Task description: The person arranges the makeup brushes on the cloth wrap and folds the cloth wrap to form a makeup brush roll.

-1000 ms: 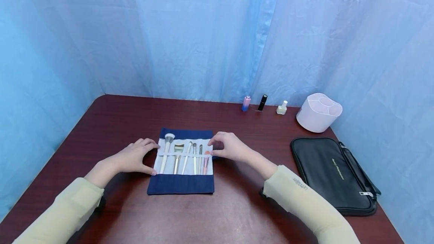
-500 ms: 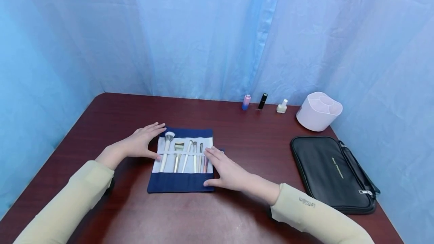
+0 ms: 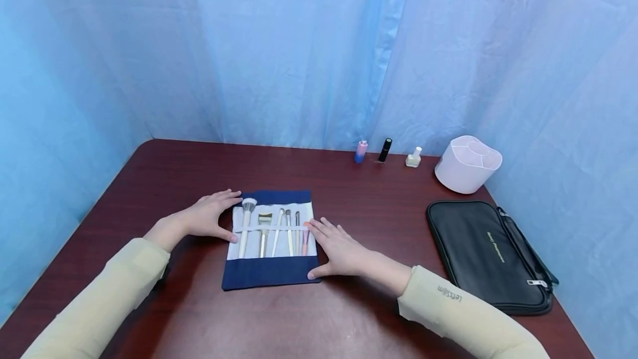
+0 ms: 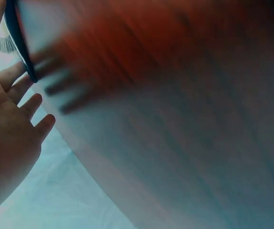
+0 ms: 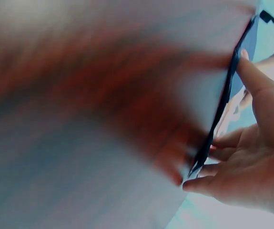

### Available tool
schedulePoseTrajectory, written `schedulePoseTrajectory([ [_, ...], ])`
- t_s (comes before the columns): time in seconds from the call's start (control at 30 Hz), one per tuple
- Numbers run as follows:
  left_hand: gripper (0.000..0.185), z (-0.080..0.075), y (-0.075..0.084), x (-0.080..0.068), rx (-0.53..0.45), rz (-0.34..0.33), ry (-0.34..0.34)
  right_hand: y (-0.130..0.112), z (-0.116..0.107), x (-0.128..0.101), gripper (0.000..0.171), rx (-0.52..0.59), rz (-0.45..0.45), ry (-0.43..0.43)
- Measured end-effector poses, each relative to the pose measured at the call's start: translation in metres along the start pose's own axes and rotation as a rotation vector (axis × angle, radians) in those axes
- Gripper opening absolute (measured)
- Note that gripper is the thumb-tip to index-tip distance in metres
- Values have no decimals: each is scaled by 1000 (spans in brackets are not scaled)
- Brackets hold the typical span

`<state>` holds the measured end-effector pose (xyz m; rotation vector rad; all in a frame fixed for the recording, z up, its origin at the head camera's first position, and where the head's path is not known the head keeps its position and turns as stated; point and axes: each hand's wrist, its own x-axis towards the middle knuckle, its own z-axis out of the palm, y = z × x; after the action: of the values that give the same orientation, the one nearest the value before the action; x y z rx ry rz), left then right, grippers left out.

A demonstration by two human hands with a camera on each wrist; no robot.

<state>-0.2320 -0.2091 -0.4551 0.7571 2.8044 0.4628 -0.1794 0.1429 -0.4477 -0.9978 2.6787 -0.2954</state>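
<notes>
A navy fabric brush roll lies spread out on the dark red table, with a pale grey inside. Several makeup brushes stand in a row under its strap, among them a large white-tipped brush, a flat wide brush and a pink brush. My left hand touches the roll's left edge, fingers extended toward the far corner and thumb on the grey lining. At the right edge my right hand rests with fingers spread, thumb by the near corner. In the right wrist view, the fingertips meet the roll's dark edge.
Along the table's back edge stand a pink-and-blue bottle, a black tube and a nail polish bottle. A white divided organizer is at the back right. Nearer lies a black zipped case. Blue curtains surround the table.
My right hand has let go of the upper right edge and slid nearer me. My left hand has moved toward the far corner. The roll has shifted slightly right and turned a little.
</notes>
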Motion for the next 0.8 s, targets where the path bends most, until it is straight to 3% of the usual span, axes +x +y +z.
schedulePoseTrajectory([
  [0.33,92,9,14,-15,30,20,21,48,-14,-2,102,51,-83,-92],
  [0.6,77,10,27,-22,123,109,61,87,-32,6,104,66,-188,-192],
  [0.8,66,10,37,-30,136,175,84,111,-48,15,95,104,-197,-246],
])
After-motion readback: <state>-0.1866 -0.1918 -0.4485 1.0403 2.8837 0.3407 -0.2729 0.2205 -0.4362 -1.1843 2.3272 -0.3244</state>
